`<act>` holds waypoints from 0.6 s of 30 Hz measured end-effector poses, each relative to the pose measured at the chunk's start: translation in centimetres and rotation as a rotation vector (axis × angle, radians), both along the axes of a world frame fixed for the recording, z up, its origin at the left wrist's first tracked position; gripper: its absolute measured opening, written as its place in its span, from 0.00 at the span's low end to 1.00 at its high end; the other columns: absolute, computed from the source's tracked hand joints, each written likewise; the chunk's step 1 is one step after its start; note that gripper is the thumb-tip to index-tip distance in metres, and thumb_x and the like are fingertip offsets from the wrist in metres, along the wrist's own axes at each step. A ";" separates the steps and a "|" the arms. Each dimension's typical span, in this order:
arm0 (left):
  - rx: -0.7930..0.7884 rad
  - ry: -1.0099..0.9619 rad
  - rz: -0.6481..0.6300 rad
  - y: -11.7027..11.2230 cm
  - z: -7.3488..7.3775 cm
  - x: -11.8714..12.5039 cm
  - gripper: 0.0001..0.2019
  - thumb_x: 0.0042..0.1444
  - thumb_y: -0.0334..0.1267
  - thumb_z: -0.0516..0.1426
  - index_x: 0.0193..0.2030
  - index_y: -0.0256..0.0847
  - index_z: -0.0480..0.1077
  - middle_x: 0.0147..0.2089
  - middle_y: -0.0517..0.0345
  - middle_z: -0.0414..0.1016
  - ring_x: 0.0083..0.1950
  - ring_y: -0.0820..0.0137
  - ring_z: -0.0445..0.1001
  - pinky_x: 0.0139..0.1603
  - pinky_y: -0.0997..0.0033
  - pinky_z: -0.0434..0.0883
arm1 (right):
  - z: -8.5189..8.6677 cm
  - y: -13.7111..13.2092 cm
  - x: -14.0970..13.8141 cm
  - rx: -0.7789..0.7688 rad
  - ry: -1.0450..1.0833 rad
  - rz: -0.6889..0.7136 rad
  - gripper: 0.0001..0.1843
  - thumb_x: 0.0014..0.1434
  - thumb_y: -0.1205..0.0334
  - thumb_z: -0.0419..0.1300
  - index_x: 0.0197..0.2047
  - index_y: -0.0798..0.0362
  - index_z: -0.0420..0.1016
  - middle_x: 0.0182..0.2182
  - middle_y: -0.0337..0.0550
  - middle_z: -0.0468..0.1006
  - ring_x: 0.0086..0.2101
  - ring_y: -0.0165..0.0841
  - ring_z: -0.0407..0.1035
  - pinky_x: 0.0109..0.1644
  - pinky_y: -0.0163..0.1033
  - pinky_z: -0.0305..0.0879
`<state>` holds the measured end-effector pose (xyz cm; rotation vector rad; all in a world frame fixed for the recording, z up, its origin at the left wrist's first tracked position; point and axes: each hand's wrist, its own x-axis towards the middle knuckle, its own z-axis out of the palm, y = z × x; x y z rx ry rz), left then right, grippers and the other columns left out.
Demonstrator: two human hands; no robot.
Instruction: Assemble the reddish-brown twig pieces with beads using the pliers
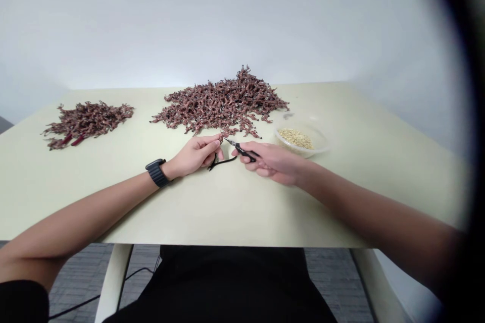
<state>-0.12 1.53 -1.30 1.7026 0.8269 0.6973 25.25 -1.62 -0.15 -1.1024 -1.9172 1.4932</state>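
A large heap of dried reddish-brown sprigs [222, 103] lies on the pale green table [235, 212], its near edge just beyond my hands. My left hand [195, 155] pinches a small reddish-brown piece [221, 137] at its fingertips. A thin black tool [223, 162], perhaps tweezers, lies partly under those fingers. My right hand [271, 162] grips small black-handled scissors [242, 151], with their pointed blades toward the pinched piece and almost touching it.
A smaller heap of the same sprigs [87, 122] lies at the table's left. A clear bowl [301, 140] of pale grains stands at the right. A black watch [157, 172] circles my left wrist. The table's near edge runs below my forearms.
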 end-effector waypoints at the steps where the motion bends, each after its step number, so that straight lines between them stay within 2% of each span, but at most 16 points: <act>1: -0.005 -0.011 0.006 0.1 -0.1 0.0 0.24 0.70 0.54 0.52 0.38 0.33 0.76 0.20 0.63 0.62 0.20 0.78 0.56 0.23 0.77 0.56 | 0.1 0.0 0.0 -0.032 0.025 0.019 0.29 0.72 0.41 0.41 0.51 0.52 0.74 0.32 0.45 0.72 0.22 0.29 0.54 0.17 0.37 0.45; 3: -0.016 -0.019 0.016 0.2 -0.2 0.1 0.24 0.70 0.54 0.52 0.37 0.34 0.76 0.19 0.64 0.61 0.19 0.78 0.56 0.23 0.77 0.56 | 0.0 0.1 0.0 0.005 -0.010 -0.014 0.29 0.72 0.39 0.42 0.50 0.51 0.74 0.31 0.44 0.72 0.21 0.29 0.54 0.17 0.37 0.46; 4: -0.021 -0.019 0.022 0.2 -0.3 0.1 0.25 0.70 0.54 0.52 0.37 0.34 0.76 0.18 0.64 0.60 0.19 0.78 0.56 0.22 0.77 0.55 | -0.1 0.1 0.0 0.080 -0.068 -0.061 0.27 0.71 0.40 0.44 0.49 0.51 0.74 0.31 0.43 0.72 0.22 0.30 0.56 0.18 0.37 0.49; 7: -0.029 -0.012 0.046 0.3 -0.4 0.0 0.25 0.71 0.54 0.51 0.36 0.34 0.76 0.17 0.64 0.59 0.18 0.78 0.55 0.22 0.77 0.54 | -0.7 -0.1 0.0 0.482 -0.301 -0.232 0.18 0.68 0.45 0.54 0.47 0.50 0.74 0.32 0.43 0.74 0.28 0.34 0.66 0.30 0.39 0.62; 10: -0.037 -0.009 0.053 0.4 -0.4 0.0 0.25 0.71 0.53 0.51 0.35 0.34 0.76 0.17 0.64 0.59 0.18 0.79 0.56 0.22 0.76 0.53 | -1.1 -0.1 0.0 0.825 -0.487 -0.278 0.18 0.66 0.53 0.58 0.55 0.52 0.71 0.43 0.48 0.76 0.38 0.40 0.71 0.41 0.43 0.66; 12: -0.039 -0.004 0.043 0.4 -0.4 0.0 0.25 0.72 0.52 0.50 0.35 0.34 0.76 0.17 0.63 0.60 0.18 0.79 0.56 0.22 0.76 0.53 | -1.2 -0.1 0.0 0.940 -0.579 -0.255 0.21 0.66 0.56 0.57 0.60 0.53 0.68 0.48 0.52 0.74 0.41 0.41 0.72 0.42 0.43 0.66; 15: -0.044 -0.005 0.034 0.3 -0.4 0.0 0.25 0.72 0.52 0.50 0.35 0.34 0.76 0.16 0.63 0.60 0.17 0.79 0.55 0.22 0.76 0.53 | -1.3 0.2 0.1 1.043 -0.674 -0.218 0.21 0.67 0.57 0.55 0.61 0.54 0.67 0.46 0.53 0.74 0.41 0.42 0.71 0.42 0.43 0.66; 18: -0.054 -0.006 0.028 0.3 -0.4 0.0 0.25 0.72 0.52 0.50 0.35 0.34 0.76 0.16 0.63 0.60 0.17 0.79 0.54 0.22 0.76 0.52 | -1.4 0.3 0.2 1.081 -0.717 -0.201 0.21 0.68 0.57 0.55 0.61 0.55 0.67 0.46 0.53 0.73 0.41 0.43 0.71 0.41 0.43 0.66</act>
